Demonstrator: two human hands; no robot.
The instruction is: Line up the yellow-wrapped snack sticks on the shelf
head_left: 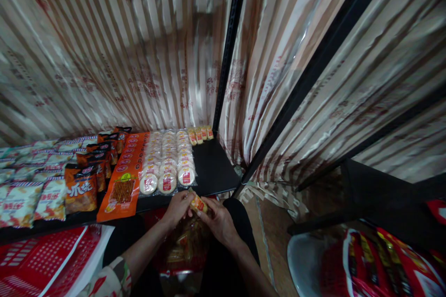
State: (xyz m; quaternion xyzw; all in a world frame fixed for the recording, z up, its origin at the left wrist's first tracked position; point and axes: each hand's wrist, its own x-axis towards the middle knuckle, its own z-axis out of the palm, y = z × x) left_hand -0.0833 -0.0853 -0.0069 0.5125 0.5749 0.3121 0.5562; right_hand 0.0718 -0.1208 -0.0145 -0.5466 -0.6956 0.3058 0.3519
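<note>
Between my two hands is a small yellow snack packet (pixel 198 203) with a red label, held in front of the black shelf's front edge. My left hand (pixel 179 209) pinches its left end, and my right hand (pixel 219 219) grips its right end. Similar small yellow packets (pixel 199 136) stand in a short row at the shelf's back right corner. Left of the bare black shelf surface (pixel 213 167) lie rows of round, white-wrapped crackers (pixel 167 181). Below my hands, between my knees, a container holds more yellowish packets (pixel 184 248), partly hidden and dim.
Orange stick-snack packs (pixel 120 195), orange-and-black bags (pixel 81 188) and pale snack bags (pixel 21 202) fill the shelf's left. A red basket (pixel 42 255) stands at lower left. Black posts (pixel 228 55) rise before a striped curtain (pixel 139 46). Red packages (pixel 383 260) lie at lower right.
</note>
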